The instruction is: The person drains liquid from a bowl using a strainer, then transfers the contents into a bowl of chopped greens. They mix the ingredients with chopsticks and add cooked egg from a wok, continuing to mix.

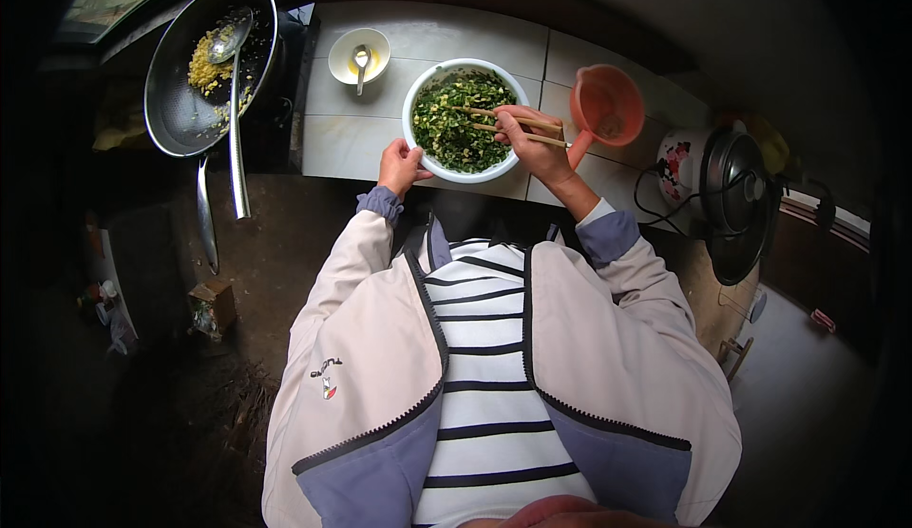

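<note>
A white bowl (408, 116) full of chopped greens with small yellow bits (463, 125) stands near the front edge of the tiled counter. My left hand (401, 166) grips its lower left rim. In my right hand (531, 136) is a pair of wooden chopsticks (491, 112), their tips down in the greens. Behind and left of the bowl sits a small white bowl (336, 57) holding a metal spoon (362, 64) and some yellow liquid. An orange-red plastic dipper (627, 100) lies to the right of my right hand.
At the left, a wok (171, 114) on the stove holds scrambled egg bits (205, 64) and a long-handled metal ladle (235, 122). A floral electric cooker (677, 164) with a dark lid and cord stands at the right. A cardboard box (214, 303) is on the floor.
</note>
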The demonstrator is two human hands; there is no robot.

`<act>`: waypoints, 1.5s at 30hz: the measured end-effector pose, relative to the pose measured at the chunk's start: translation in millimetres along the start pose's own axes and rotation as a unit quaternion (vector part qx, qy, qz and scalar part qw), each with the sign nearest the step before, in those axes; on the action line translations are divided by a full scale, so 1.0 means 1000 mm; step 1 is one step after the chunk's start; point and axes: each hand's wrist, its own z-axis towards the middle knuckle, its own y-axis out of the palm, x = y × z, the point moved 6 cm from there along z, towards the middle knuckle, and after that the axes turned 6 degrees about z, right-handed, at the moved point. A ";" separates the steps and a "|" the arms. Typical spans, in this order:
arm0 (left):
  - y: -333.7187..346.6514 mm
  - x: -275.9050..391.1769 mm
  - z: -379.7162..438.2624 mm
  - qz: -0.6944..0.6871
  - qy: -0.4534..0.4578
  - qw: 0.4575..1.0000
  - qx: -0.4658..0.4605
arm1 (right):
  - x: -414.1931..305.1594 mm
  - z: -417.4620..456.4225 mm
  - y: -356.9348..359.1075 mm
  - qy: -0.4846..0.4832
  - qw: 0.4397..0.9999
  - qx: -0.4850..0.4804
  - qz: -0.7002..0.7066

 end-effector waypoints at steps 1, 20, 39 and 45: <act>0.000 0.000 0.001 0.005 -0.001 1.000 -0.001 | -0.002 0.001 0.009 -0.009 1.000 -0.011 -0.004; 0.003 0.003 0.002 0.010 0.000 1.000 -0.008 | 0.042 0.036 0.004 -0.007 0.998 -0.042 -0.039; 0.002 0.004 -0.002 -0.003 -0.007 1.000 -0.001 | 0.010 -0.003 -0.059 0.089 0.992 0.054 0.067; -0.002 0.007 -0.003 -0.024 -0.016 1.000 0.009 | 0.008 -0.032 -0.056 0.102 0.987 0.068 0.106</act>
